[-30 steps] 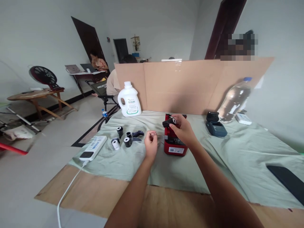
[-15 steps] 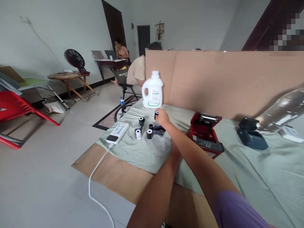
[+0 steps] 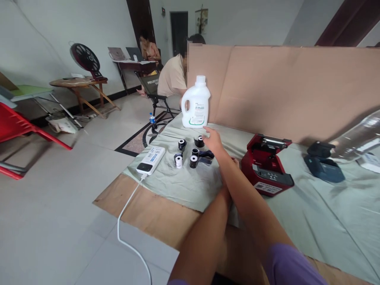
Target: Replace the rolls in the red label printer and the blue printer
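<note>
My right hand (image 3: 212, 139) is just beside a small black paper roll (image 3: 198, 141) on the cloth, its fingers apart and holding nothing. Several more small rolls lie close by: a white roll (image 3: 178, 161), a black roll (image 3: 193, 161) with a white end, and another black roll (image 3: 181, 144). Loose dark strips (image 3: 205, 156) trail from the group. Behind my right forearm, my left hand (image 3: 236, 162) is mostly hidden near a red printer (image 3: 267, 168); its grip does not show. The printer's lid stands raised.
A white jug (image 3: 196, 105) stands before a cardboard panel (image 3: 267, 83). A power bank (image 3: 151, 160) with a white cable (image 3: 120, 225) lies left. To the right are a dark blue device (image 3: 325, 166) and a clear plastic bottle (image 3: 356, 136). A person (image 3: 173, 77) sits beyond the table.
My right hand has let go of the black roll, which now rests on the cloth, and its fingers have spread. The whole view has shifted slightly.
</note>
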`<state>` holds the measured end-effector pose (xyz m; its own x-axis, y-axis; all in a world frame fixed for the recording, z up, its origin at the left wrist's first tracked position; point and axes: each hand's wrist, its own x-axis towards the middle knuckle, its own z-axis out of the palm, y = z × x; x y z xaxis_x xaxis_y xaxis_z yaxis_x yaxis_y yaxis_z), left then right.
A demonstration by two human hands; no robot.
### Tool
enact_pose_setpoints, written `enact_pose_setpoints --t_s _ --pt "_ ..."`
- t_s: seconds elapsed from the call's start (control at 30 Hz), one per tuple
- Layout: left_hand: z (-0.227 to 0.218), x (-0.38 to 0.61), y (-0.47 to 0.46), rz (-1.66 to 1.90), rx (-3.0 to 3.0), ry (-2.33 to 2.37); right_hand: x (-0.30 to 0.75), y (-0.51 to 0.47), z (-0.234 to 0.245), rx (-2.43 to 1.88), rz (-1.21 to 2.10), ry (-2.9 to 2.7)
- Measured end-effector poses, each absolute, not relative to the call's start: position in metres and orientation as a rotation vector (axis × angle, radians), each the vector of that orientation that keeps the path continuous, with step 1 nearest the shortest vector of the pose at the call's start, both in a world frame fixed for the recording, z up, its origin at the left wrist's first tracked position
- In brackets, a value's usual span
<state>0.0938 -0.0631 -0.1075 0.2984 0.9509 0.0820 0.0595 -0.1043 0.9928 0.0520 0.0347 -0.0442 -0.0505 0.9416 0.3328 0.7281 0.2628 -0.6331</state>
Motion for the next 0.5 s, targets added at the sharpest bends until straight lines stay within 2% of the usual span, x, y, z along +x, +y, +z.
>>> enact_pose_setpoints --t_s 0.2,0.4,0.5 --pt "-0.101 0.102 -0.083 1.147 1.333 1.211 0.065 0.009 -0.038 -1.036 0.631 -2.266" --pt "-0.102 0.100 -0.080 1.168 1.336 1.163 0.055 0.010 -0.050 -1.105 0.784 -2.438" --pt "-0.107 0.098 -0.077 1.064 1.414 1.008 0.055 0.015 -0.053 -1.149 0.778 -2.372"
